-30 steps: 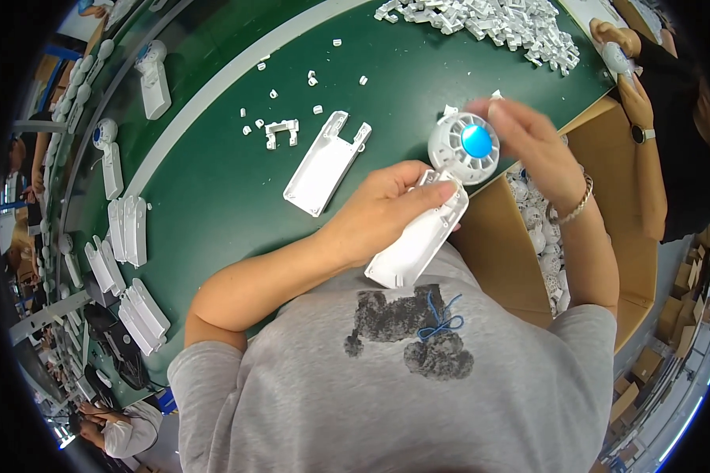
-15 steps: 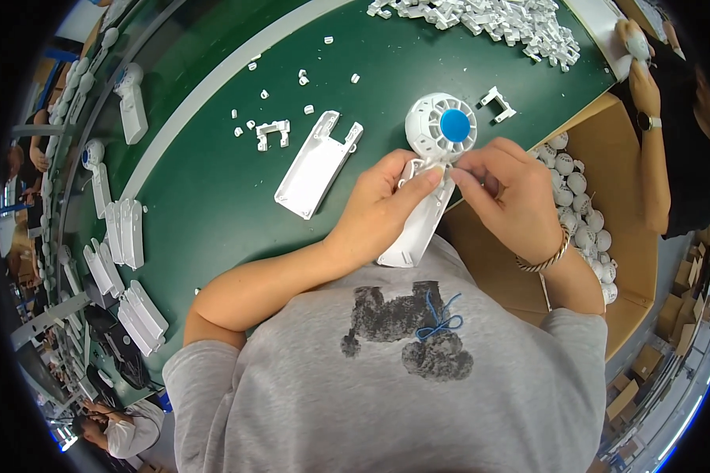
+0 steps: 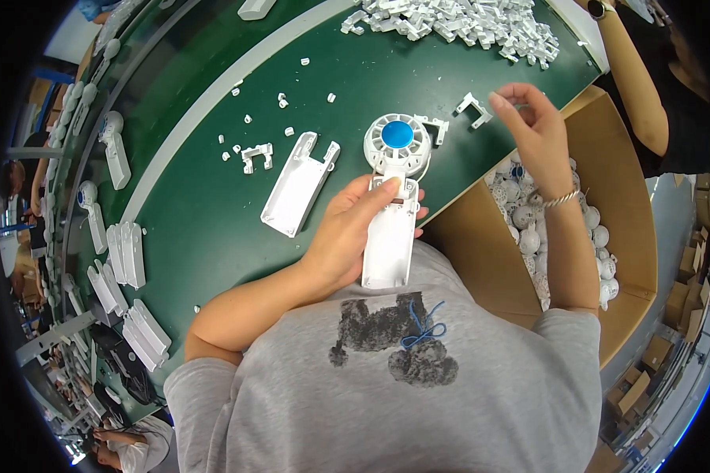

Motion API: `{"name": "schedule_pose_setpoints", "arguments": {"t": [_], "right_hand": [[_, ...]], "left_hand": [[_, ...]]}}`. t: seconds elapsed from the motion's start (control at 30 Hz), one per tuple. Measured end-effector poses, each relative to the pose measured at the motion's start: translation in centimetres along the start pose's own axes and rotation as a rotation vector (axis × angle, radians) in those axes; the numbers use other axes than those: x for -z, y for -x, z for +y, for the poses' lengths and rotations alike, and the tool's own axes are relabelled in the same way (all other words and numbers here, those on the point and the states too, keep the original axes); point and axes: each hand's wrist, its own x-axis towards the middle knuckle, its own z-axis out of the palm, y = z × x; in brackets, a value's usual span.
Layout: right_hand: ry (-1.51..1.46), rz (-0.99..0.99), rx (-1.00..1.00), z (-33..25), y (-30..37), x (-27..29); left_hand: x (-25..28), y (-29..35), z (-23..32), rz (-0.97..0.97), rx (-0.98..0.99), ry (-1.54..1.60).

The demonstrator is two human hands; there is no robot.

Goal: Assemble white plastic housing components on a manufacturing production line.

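Observation:
My left hand (image 3: 347, 225) is closed round a white handheld fan (image 3: 389, 244), its thumb pressed on the neck below the round head. The fan head has radial ribs and a blue disc at its centre. Its handle is an open half shell pointing toward me, and a thin pale wire loops beside the head. Raised to the right, my right hand (image 3: 535, 130) has curled fingers and the thumb apart from them, with nothing visible in its grasp. Just left of its fingertips lies a white U-shaped bracket (image 3: 473, 110). Another bracket (image 3: 438, 130) lies against the fan head's right side.
An empty white handle shell (image 3: 300, 185) lies left of the fan, near another bracket (image 3: 257, 158) and several small white pieces. White parts are heaped (image 3: 457, 24) at the back. A cardboard box (image 3: 627, 229) of round white heads stands right. Fans and shells line the left.
My right hand has left the fan and moved up and right toward the bracket. My left hand still holds the fan, which now sits lower and further left in view, handle more upright.

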Motion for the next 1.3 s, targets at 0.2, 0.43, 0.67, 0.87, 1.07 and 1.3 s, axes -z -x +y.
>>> {"name": "schedule_pose_setpoints", "arguments": {"t": [0.2, 0.43, 0.67, 0.87, 1.07, 1.3], "right_hand": [[0.670, -0.265, 0.370, 0.8, -3.6, 0.9], [0.679, -0.369, 0.853, 0.7, -4.2, 3.1], [0.867, 0.120, 0.397, -0.4, 0.3, 0.9], [0.815, 0.130, 0.484, 1.8, 0.0, 0.7], [0.104, -0.303, 0.331, -6.1, 6.0, -3.4], [0.511, -0.231, 0.741, -5.7, 6.1, -6.3]], "left_hand": [[-0.2, -0.5, 0.2, 0.009, -0.020, -0.058], [-0.3, -0.6, 0.5, 0.022, -0.016, -0.053], [0.5, -0.9, 0.3, -0.021, -0.020, -0.076], [1.2, -1.4, 0.3, -0.016, 0.005, -0.077], [2.6, -2.0, 0.0, -0.008, -0.042, -0.084], [3.7, -1.4, 0.5, -0.105, -0.023, -0.067]]}}
